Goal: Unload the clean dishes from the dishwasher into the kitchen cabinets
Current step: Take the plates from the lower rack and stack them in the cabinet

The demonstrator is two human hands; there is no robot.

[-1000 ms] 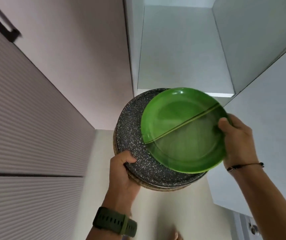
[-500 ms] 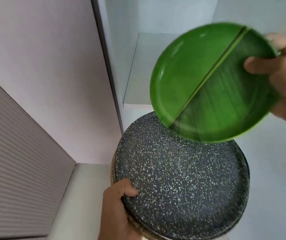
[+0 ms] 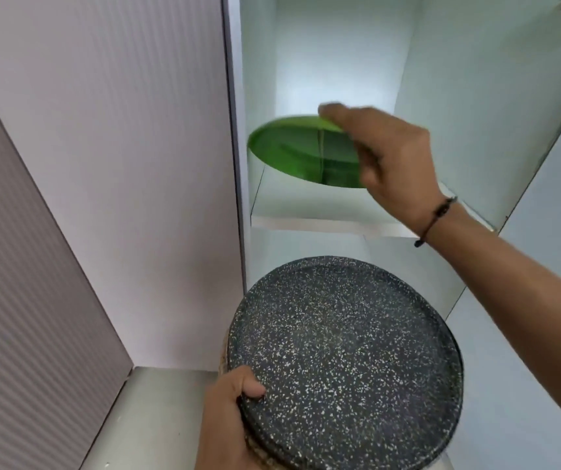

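A green plate (image 3: pixel 301 151) with a leaf pattern is held nearly flat inside the open upper cabinet, just above its white shelf (image 3: pixel 292 201). My right hand (image 3: pixel 387 157) grips the plate's right rim, fingers over the top. Lower down, my left hand (image 3: pixel 225 422) grips the left edge of a stack topped by a dark speckled plate (image 3: pixel 343 361); a tan, woven-looking piece shows under it at the left edge.
The cabinet's white side walls and back enclose the shelf; a lower compartment (image 3: pixel 340 252) lies under it. A pale closed cabinet door (image 3: pixel 119 164) stands to the left. A ribbed grey panel (image 3: pixel 18 300) fills the far left. The open door (image 3: pixel 543 300) is on the right.
My right hand lifted the green plate off the speckled stack and carried it up into the cabinet, turning it nearly flat over the shelf. The view tilted; the stack stayed in my left hand.
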